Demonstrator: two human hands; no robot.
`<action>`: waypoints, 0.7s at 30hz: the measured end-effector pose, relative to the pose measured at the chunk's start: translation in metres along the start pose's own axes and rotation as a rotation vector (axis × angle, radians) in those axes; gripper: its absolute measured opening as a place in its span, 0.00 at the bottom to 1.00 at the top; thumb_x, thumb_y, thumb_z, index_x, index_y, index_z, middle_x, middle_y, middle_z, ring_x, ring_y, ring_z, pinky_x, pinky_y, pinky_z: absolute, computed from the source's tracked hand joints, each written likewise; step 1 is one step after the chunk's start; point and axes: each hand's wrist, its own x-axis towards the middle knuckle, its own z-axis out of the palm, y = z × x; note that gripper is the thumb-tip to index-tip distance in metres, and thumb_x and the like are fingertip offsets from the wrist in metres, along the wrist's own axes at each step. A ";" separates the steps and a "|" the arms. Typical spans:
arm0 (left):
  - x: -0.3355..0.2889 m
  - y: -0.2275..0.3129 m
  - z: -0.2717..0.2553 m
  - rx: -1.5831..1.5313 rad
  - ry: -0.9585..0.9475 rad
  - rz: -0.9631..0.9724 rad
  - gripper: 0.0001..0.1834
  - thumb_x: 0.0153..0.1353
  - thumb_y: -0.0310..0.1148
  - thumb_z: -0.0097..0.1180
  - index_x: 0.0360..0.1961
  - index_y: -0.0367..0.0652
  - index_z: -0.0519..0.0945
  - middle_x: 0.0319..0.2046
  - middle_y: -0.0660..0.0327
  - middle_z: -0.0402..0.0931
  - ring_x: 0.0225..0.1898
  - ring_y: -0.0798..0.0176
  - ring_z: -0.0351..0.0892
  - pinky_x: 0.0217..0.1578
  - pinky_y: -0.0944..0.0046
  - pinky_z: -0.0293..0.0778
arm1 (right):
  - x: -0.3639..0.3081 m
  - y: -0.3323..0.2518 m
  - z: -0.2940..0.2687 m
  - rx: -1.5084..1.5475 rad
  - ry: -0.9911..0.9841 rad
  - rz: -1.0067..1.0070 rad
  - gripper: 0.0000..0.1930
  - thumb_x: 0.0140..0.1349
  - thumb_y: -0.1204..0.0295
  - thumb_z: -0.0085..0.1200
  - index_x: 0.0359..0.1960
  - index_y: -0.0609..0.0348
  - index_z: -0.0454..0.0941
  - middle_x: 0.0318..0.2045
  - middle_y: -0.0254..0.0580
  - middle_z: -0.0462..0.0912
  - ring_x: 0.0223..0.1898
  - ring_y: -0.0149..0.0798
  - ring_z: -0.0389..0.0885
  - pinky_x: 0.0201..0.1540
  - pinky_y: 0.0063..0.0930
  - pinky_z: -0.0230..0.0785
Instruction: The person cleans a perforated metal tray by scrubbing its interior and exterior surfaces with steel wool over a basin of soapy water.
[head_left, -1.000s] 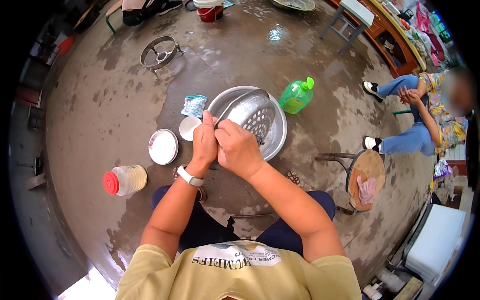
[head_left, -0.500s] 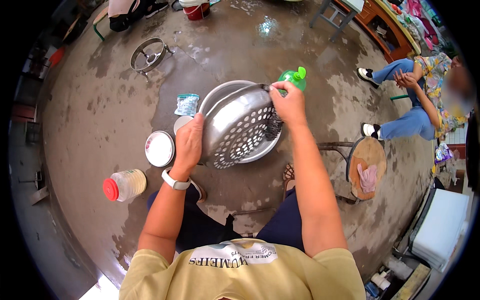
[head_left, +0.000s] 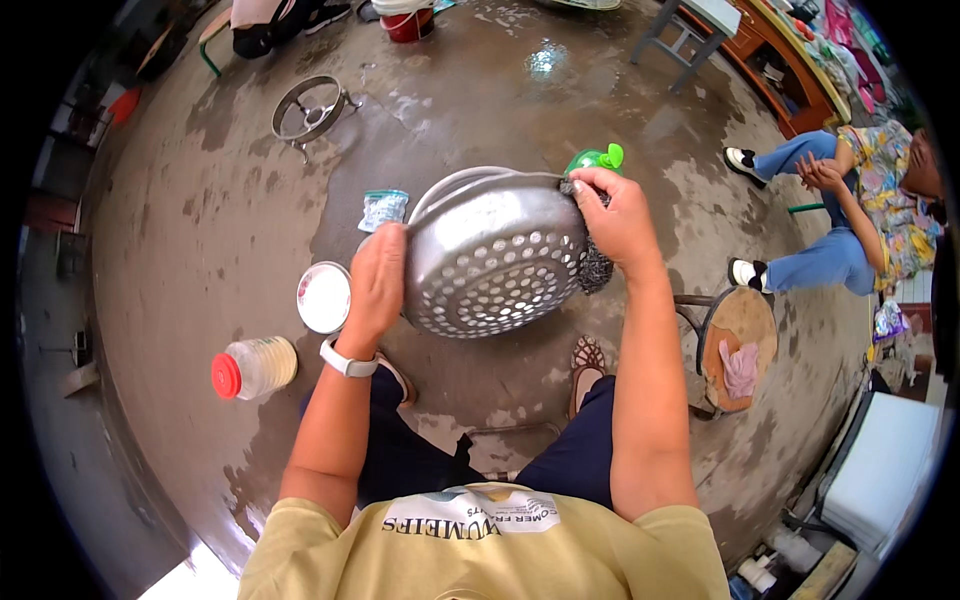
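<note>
A dented metal colander (head_left: 500, 255) is held up between my hands, tilted so its holed underside shows. My left hand (head_left: 378, 275), a white watch on its wrist, is closed on the colander's left side. At the upper right rim my right hand (head_left: 618, 215) pinches the colander's edge with a dark steel-wool scrubber (head_left: 596, 268), which lies along the right side. Behind and below the colander is a metal basin (head_left: 450, 182), mostly hidden. A green pump bottle (head_left: 598, 158) stands just past my right hand.
On the wet floor lie a plastic packet (head_left: 382, 210), a white dish (head_left: 323, 298) and a red-lidded jar (head_left: 255, 367). Farther off is a metal ring stand (head_left: 307, 108). To the right, a round stool (head_left: 738, 345) bears a pink cloth (head_left: 739, 368); a seated person (head_left: 850, 190) is beyond it.
The colander has turned, bringing more of its holed underside into view and covering more of the basin. My right hand has moved right with the scrubber.
</note>
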 end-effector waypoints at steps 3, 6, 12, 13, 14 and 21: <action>-0.006 -0.004 0.018 0.033 -0.016 0.039 0.20 0.69 0.39 0.42 0.25 0.34 0.69 0.16 0.60 0.60 0.21 0.69 0.57 0.23 0.65 0.60 | -0.005 -0.016 0.011 -0.118 -0.027 -0.029 0.08 0.56 0.73 0.53 0.36 0.62 0.80 0.30 0.45 0.83 0.31 0.40 0.80 0.37 0.28 0.70; -0.003 -0.002 0.018 0.037 -0.036 -0.028 0.21 0.68 0.40 0.43 0.23 0.35 0.68 0.15 0.62 0.58 0.20 0.70 0.55 0.21 0.66 0.59 | -0.003 -0.013 0.015 -0.101 0.008 -0.048 0.07 0.56 0.74 0.54 0.34 0.61 0.80 0.31 0.46 0.82 0.32 0.43 0.80 0.37 0.28 0.70; -0.001 0.004 0.022 -0.047 0.028 -0.024 0.23 0.68 0.42 0.44 0.21 0.35 0.69 0.14 0.64 0.57 0.19 0.71 0.53 0.19 0.67 0.57 | -0.003 -0.025 0.034 -0.258 0.284 -0.159 0.05 0.50 0.73 0.59 0.27 0.60 0.80 0.24 0.46 0.79 0.27 0.47 0.77 0.33 0.34 0.70; -0.002 0.006 0.023 -0.036 0.030 -0.027 0.23 0.68 0.42 0.44 0.21 0.34 0.69 0.13 0.63 0.57 0.19 0.70 0.53 0.19 0.67 0.57 | -0.003 -0.025 0.035 -0.257 0.281 -0.160 0.05 0.50 0.73 0.59 0.27 0.60 0.80 0.24 0.46 0.79 0.27 0.47 0.77 0.33 0.34 0.70; -0.003 0.006 0.024 -0.027 0.029 -0.029 0.23 0.69 0.42 0.43 0.21 0.34 0.69 0.13 0.62 0.57 0.18 0.70 0.53 0.19 0.66 0.56 | -0.005 -0.026 0.036 -0.278 0.253 -0.146 0.04 0.50 0.73 0.59 0.26 0.60 0.79 0.25 0.46 0.79 0.28 0.48 0.78 0.34 0.34 0.70; -0.011 0.002 0.033 0.112 0.044 -0.033 0.24 0.70 0.41 0.39 0.21 0.33 0.69 0.12 0.56 0.56 0.17 0.68 0.53 0.18 0.63 0.58 | -0.023 -0.034 0.082 -0.128 0.123 -0.365 0.03 0.50 0.76 0.54 0.27 0.60 0.75 0.29 0.46 0.78 0.31 0.49 0.77 0.35 0.38 0.71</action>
